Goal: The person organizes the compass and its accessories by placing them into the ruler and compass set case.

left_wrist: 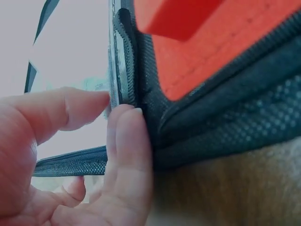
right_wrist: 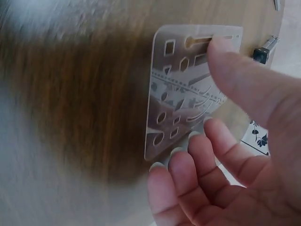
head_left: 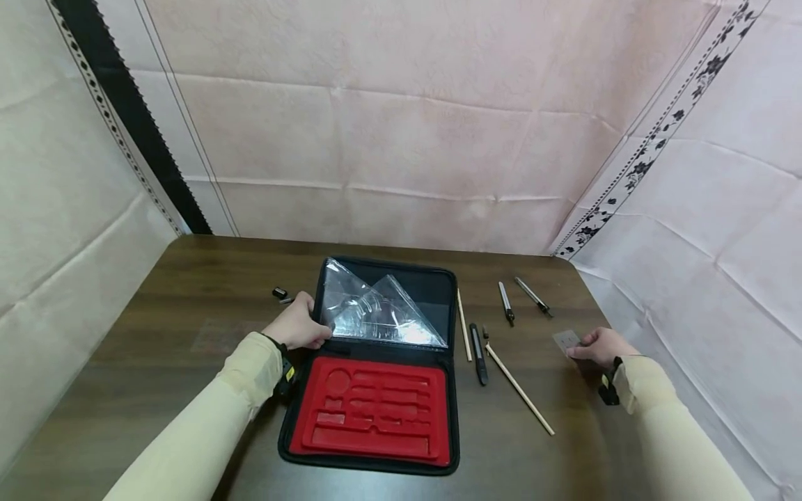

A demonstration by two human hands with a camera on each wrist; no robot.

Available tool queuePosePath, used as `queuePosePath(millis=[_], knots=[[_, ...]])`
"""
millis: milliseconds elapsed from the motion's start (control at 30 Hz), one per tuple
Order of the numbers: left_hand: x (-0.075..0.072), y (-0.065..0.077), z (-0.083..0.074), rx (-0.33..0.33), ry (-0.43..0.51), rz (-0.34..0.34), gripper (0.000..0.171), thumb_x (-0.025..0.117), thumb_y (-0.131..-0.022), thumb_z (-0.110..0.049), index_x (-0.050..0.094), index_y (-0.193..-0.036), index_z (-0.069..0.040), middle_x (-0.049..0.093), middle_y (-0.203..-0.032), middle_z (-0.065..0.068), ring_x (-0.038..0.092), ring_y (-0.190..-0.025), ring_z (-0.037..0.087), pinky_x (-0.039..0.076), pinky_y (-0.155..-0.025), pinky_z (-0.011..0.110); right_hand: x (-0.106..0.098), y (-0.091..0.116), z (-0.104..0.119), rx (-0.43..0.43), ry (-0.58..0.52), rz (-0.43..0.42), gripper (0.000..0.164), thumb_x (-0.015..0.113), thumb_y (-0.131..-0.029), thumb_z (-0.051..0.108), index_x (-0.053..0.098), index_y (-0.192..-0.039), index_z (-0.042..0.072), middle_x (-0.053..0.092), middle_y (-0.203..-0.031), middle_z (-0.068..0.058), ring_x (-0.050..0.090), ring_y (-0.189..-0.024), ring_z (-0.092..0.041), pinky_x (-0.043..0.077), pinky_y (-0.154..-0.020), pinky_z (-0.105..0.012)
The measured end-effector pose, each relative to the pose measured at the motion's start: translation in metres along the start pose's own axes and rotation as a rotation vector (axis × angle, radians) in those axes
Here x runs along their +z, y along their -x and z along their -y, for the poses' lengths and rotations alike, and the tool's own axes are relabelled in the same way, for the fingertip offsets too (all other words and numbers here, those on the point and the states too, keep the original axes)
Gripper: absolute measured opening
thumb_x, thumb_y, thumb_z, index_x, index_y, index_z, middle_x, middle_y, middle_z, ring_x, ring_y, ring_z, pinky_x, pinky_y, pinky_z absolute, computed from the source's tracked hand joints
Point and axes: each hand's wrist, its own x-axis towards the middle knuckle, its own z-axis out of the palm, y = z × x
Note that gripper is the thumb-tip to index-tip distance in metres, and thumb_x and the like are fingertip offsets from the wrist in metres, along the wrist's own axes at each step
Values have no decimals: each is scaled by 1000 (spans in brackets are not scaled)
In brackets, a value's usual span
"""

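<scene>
A black zip case [head_left: 454, 417] lies unfolded on the table, its red moulded tray [head_left: 370, 445] towards me. The far half has a clear pocket [left_wrist: 70, 61], through which two transparent set squares [head_left: 391, 306] show. With thumb and fingers my left hand [head_left: 299, 325] pinches the dark-trimmed edge of that pocket near the hinge. Away to the right, my right hand [head_left: 601, 348] holds a clear drawing template [right_wrist: 188, 84] with cut-out shapes and curves. Its thumb presses one face and the fingers are behind; the template is tilted above the wood.
Right of the case lie two pale wooden sticks [head_left: 520, 390], a dark pen-like tool [head_left: 478, 355], a tiny dark piece [head_left: 485, 332] and two silver-and-black instruments [head_left: 534, 297]. Small black pieces [head_left: 279, 293] sit beyond my left hand. A faint transparent sheet [head_left: 222, 337] lies at left.
</scene>
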Motion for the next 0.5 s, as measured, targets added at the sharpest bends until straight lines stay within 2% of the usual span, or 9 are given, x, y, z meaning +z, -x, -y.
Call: queuePosePath(millis=[167,233,367,500], knots=[[-2,-4,4,-51,-7,18,67,73,-81,-4,23,-125,5,61,-83,20,66,-67,20,56,-65,33,6,-2,4,0,-5,11,49,76,-82,34,54,-95,-7,58,-88,-16,52,-81,-28,44,-67,-35],[-3,-5,5,-65,-33,28,61,73,-83,-7,30,-124,6,61,-85,19,65,-67,19,56,-66,32,9,-2,5,-12,-10,3,48,75,-83,33,52,-95,-7,56,-87,-14,52,-81,-28,43,-67,-34],[-5,-5,5,-80,-94,47,45,74,-84,-14,45,-113,6,63,-83,14,65,-67,18,54,-66,30,12,-4,6,-49,-25,-32,51,75,-83,33,49,-97,-8,56,-89,-17,52,-84,-31,43,-72,-38],[-4,-5,4,-88,-172,42,43,73,-84,-18,49,-112,5,65,-80,12,64,-68,17,51,-67,30,13,-7,3,-65,-51,-61,54,73,-85,35,48,-103,-9,58,-94,-19,55,-88,-31,45,-74,-39]])
